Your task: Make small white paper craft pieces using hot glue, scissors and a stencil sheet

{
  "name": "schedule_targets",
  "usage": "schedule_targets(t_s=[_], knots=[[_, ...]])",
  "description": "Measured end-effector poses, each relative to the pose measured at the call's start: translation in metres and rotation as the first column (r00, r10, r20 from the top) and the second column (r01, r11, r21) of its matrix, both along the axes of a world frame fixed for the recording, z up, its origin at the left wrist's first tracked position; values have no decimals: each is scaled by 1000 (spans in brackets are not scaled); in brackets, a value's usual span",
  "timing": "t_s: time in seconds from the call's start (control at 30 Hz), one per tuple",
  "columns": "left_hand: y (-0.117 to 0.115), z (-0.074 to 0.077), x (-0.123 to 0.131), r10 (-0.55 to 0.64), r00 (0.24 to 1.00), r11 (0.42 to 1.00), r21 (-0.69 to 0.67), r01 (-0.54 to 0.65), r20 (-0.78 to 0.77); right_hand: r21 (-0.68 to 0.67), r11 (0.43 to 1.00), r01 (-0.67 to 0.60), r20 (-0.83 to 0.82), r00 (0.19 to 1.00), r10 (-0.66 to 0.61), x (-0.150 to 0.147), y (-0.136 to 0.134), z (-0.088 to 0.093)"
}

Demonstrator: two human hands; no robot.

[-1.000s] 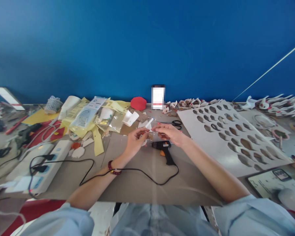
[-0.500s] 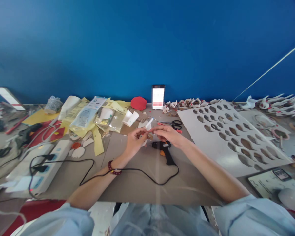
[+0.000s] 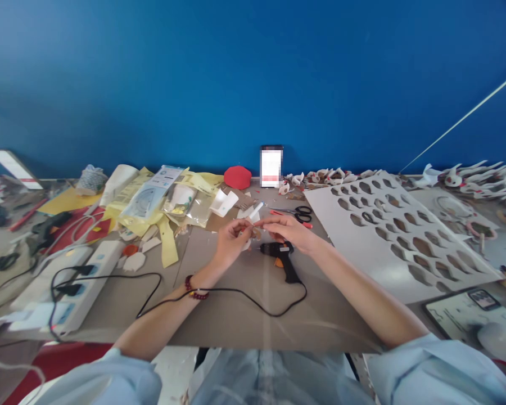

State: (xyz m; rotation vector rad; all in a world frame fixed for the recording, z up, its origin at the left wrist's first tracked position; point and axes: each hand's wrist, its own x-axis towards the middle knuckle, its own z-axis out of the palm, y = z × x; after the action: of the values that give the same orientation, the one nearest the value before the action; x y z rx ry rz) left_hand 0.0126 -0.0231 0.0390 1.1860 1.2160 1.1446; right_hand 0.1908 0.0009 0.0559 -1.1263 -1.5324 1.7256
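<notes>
Red beads at the wrist mark your left hand (image 3: 231, 243), which meets your right hand (image 3: 290, 230) over the middle of the grey table (image 3: 219, 320). The fingertips of both hands are pinched together on a small pale piece (image 3: 253, 226), too small to identify. It sits between the two sets of fingertips, just above the tabletop.

The hold looks best served by light, even pressure from both sides and low wrists, so that the piece neither bends nor slips. Work it over bare table, not over the nozzle.

Far left of your fingers lies a white power strip (image 3: 71, 287) with black plugs in it. A black cord (image 3: 236, 292) runs from it beneath your left wrist. Yellow paper scraps (image 3: 164, 247) and clear packets (image 3: 152, 197) crowd the table left of and beyond your left fingers. A white stick (image 3: 256, 211) lies just beyond the fingertips, and further beyond stand a red round thing (image 3: 237, 177) and a propped phone (image 3: 271, 166).

The black glue gun (image 3: 280, 256) lies just on your side of the fingertips. Its nozzle end is close to your left fingers, so it is the thing most in the way, along with the cord looping under your forearms. Black-handled scissors (image 3: 301, 214) lie just beyond your right fingers. A white sheet full of cut-out holes (image 3: 405, 270) spreads out to the right of them.
</notes>
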Motion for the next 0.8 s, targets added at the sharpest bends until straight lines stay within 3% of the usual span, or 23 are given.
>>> schedule_targets(t_s=[0.6,0.8], knots=[[4,-4,0,88,996,994,-62,-86,33,-148,985,84,-195,974,-112,5,3,5],[1,-1,1,20,997,1000,-3,-20,74,-171,983,64,-217,971,-101,3,4,1]])
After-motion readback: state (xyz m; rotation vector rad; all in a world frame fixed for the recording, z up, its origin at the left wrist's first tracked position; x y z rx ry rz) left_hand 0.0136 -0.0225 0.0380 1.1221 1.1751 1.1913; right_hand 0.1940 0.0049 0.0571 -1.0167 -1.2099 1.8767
